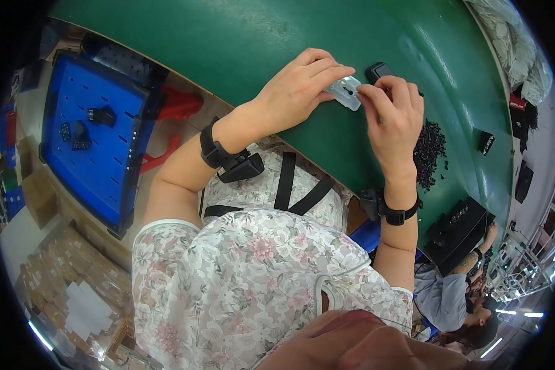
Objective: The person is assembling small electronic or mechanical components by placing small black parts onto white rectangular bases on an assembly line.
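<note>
Over the green table my left hand point(305, 86) grips a small, translucent white plastic piece point(344, 94) by its left end. A dark mark or opening shows in the middle of this piece. My right hand point(391, 114) is closed in a pinch at the piece's right edge; whatever sits between thumb and fingertips is hidden. Just behind the right hand's fingers lies a black rounded device point(378, 71), partly covered by them. A heap of tiny black parts point(430, 151) spreads on the table beside my right wrist.
The green table point(240, 37) carries a small black block point(486, 142) and a black box point(459, 237) at right. Plastic bags point(518, 49) lie beyond its right edge. Leftward, a blue tray point(98, 179) holds several black parts, near a red stool point(177, 105). A co-worker point(444, 296) sits lower right.
</note>
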Tool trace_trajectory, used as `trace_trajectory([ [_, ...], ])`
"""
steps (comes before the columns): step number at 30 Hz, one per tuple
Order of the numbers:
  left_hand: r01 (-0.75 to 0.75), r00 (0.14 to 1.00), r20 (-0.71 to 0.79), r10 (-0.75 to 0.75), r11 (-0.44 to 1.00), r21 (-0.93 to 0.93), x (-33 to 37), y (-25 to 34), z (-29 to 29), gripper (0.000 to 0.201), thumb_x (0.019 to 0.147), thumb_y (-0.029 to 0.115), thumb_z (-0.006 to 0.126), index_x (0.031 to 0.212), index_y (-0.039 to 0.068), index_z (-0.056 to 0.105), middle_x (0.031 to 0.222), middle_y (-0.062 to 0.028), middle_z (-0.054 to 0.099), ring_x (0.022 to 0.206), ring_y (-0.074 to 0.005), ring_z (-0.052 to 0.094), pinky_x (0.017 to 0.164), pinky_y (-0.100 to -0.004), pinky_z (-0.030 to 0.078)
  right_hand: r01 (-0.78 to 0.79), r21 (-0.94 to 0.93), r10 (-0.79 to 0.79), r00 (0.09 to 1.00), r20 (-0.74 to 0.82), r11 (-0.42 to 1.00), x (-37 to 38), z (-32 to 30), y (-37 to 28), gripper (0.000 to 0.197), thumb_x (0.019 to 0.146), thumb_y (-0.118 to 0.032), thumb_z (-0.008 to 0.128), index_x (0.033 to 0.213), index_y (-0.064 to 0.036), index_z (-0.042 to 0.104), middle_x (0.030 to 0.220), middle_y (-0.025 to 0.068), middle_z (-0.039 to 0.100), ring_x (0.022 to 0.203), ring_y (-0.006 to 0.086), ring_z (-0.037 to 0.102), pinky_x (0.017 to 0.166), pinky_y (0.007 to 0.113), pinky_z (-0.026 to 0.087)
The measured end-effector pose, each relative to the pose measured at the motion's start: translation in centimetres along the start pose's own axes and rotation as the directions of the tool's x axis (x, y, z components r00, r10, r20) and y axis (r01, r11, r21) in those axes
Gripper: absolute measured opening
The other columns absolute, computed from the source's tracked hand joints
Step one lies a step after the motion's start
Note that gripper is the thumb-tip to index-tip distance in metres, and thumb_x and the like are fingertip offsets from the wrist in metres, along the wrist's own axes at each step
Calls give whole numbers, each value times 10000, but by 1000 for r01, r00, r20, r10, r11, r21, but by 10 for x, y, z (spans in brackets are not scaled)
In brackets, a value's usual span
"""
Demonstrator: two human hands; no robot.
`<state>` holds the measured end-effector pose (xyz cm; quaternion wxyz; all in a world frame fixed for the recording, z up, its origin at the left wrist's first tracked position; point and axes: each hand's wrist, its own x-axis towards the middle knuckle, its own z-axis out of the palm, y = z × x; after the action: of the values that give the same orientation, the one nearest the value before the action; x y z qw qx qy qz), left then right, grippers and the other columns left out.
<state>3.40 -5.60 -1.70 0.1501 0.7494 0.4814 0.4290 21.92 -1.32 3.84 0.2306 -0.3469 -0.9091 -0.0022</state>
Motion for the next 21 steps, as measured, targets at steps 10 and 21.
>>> trace_trajectory([
  [10,6,1000,-5,-6,1000,-21,-1,0,0,526,655,-20,712,1154,67,570,1026,-63,605,1056,-264,520,904,-354,468,50,7,-51,996,72,999,0,13,4,89,737,-121,697,796,-107,632,832,8,554,773,213,530,651,346,387],
  [21,-3,1000,-1,3,998,-55,-3,-3,2,556,671,-30,687,1199,74,548,1073,-93,586,1080,-298,509,901,-384,462,74,-57,-69,993,92,996,2,12,0,92,748,-139,697,789,-103,623,765,8,525,731,206,525,613,333,404],
])
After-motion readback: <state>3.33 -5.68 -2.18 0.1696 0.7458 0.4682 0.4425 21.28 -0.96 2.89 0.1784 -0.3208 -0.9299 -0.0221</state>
